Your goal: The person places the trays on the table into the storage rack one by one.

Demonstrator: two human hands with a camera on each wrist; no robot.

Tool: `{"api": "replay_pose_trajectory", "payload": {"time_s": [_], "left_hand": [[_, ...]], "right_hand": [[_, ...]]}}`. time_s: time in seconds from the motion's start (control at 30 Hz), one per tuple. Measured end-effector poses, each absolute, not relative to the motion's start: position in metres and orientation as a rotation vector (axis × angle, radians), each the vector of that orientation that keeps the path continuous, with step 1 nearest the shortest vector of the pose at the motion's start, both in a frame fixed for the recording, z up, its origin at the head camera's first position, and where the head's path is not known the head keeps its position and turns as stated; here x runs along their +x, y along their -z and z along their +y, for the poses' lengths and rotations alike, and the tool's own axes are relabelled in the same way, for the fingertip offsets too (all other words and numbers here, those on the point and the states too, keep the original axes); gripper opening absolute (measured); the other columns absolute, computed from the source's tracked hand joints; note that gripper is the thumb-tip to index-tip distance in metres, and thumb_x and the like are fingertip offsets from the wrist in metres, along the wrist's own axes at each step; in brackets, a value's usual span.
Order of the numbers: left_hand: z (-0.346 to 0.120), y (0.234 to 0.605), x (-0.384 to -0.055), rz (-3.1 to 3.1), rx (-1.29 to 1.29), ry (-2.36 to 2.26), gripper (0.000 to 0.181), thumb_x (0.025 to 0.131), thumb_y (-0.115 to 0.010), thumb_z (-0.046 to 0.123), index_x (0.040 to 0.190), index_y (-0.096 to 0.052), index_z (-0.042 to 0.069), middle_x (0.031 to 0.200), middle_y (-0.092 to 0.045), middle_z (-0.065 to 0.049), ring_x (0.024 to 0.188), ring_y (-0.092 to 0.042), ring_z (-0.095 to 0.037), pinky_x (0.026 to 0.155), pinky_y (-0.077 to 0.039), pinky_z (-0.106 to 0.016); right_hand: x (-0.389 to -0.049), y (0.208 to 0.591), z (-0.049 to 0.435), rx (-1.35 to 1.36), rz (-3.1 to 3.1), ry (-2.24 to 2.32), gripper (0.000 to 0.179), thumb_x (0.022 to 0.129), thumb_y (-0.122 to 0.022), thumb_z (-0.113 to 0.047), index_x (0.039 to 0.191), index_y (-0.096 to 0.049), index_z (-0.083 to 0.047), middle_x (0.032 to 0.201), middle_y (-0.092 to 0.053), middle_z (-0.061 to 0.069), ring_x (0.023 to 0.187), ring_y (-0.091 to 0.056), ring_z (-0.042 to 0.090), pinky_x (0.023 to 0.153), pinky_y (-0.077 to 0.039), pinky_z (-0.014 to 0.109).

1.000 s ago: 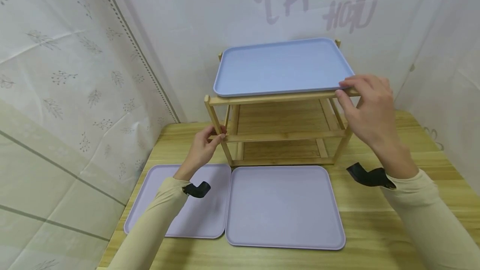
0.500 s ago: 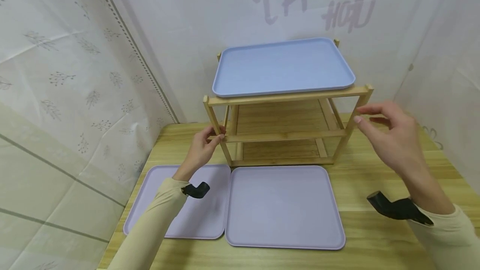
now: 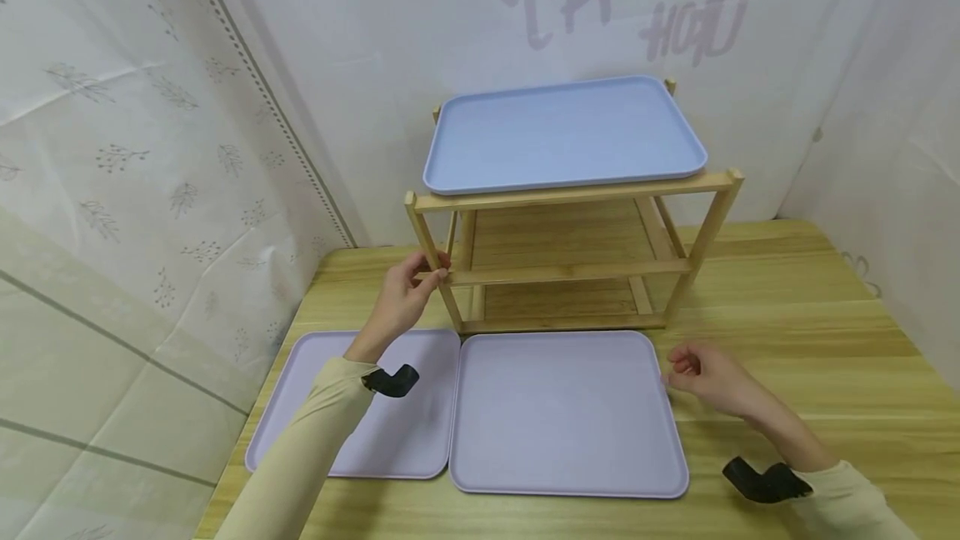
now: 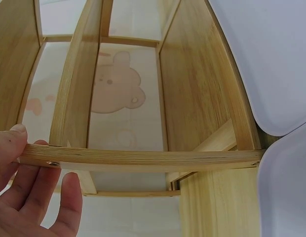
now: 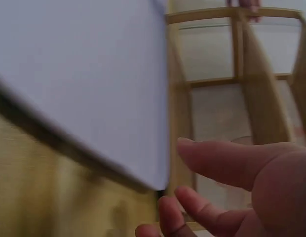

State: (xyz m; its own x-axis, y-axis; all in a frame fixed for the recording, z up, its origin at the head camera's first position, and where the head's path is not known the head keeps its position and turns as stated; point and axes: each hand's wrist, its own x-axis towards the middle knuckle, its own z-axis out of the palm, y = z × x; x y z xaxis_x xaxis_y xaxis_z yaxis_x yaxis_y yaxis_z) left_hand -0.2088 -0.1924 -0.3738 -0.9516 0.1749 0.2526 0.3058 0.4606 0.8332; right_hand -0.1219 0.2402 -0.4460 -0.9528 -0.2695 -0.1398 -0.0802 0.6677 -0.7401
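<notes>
A wooden rack (image 3: 570, 274) with several levels stands at the back, a blue tray (image 3: 562, 136) lying on its top. My left hand (image 3: 401, 298) grips the rack's front left post at the middle rail; the left wrist view shows thumb and fingers around that post (image 4: 143, 159). Two lilac trays lie side by side in front: the right tray (image 3: 566, 415) and the left tray (image 3: 405, 407), partly covered by my left forearm. Beside the right tray's right edge is my right hand (image 3: 716, 382), fingers loosely bent, nothing seen between them. Whether it touches the rim, I cannot tell.
A wooden table (image 3: 810, 340) carries everything. White cloth (image 3: 757, 98) hangs behind the rack, and a patterned curtain (image 3: 172, 190) closes off the left side. Both wrists wear black bands (image 3: 765, 482).
My right hand has left the blue tray's front right corner and come down and toward me, beside the right lilac tray. My left hand keeps its grip on the post.
</notes>
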Motion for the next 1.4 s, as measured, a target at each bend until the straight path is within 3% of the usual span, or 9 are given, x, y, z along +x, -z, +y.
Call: {"api": "replay_pose_trajectory", "payload": {"time_s": [0.23, 0.83, 1.07, 1.4], "left_hand": [[-0.193, 0.375, -0.210, -2.569, -0.427, 1.516, 0.020, 0.095, -0.058, 0.005, 0.114, -0.062, -0.002, 0.112, -0.067, -0.021, 0.108, -0.062, -0.030, 0.088, -0.053, -0.045], [-0.193, 0.376, -0.209, -2.569, -0.425, 1.518, 0.024, 0.096, -0.057, 0.005, 0.117, -0.061, -0.005, 0.115, -0.066, -0.024, 0.108, -0.062, -0.033, 0.090, -0.053, -0.046], [-0.185, 0.358, -0.198, -2.584, -0.425, 1.500, 0.024, 0.095, -0.055, 0.000, 0.116, -0.059, -0.012, 0.115, -0.064, -0.029, 0.109, -0.061, -0.037, 0.090, -0.052, -0.048], [-0.180, 0.347, -0.188, -2.593, -0.402, 1.491, 0.025, 0.096, -0.055, 0.001, 0.117, -0.059, -0.010, 0.116, -0.063, -0.028, 0.106, -0.063, -0.038, 0.091, -0.053, -0.048]], "right_hand": [[-0.114, 0.470, 0.238, -0.227, 2.652, 1.073, 0.035, 0.080, -0.075, -0.020, 0.098, -0.058, 0.005, 0.085, -0.059, 0.008, 0.078, -0.053, 0.016, 0.064, -0.044, 0.025], [-0.112, 0.471, 0.233, -0.263, 2.608, 1.025, 0.028, 0.077, -0.075, -0.018, 0.090, -0.059, 0.001, 0.077, -0.055, 0.003, 0.070, -0.049, 0.015, 0.058, -0.039, 0.022], [-0.111, 0.469, 0.228, -0.257, 2.592, 0.982, 0.023, 0.077, -0.074, -0.015, 0.083, -0.057, -0.001, 0.072, -0.055, 0.003, 0.066, -0.049, 0.015, 0.055, -0.039, 0.023], [-0.108, 0.469, 0.226, -0.217, 2.629, 0.929, 0.016, 0.076, -0.071, -0.011, 0.078, -0.057, -0.003, 0.067, -0.055, 0.002, 0.061, -0.050, 0.015, 0.053, -0.040, 0.026]]}}
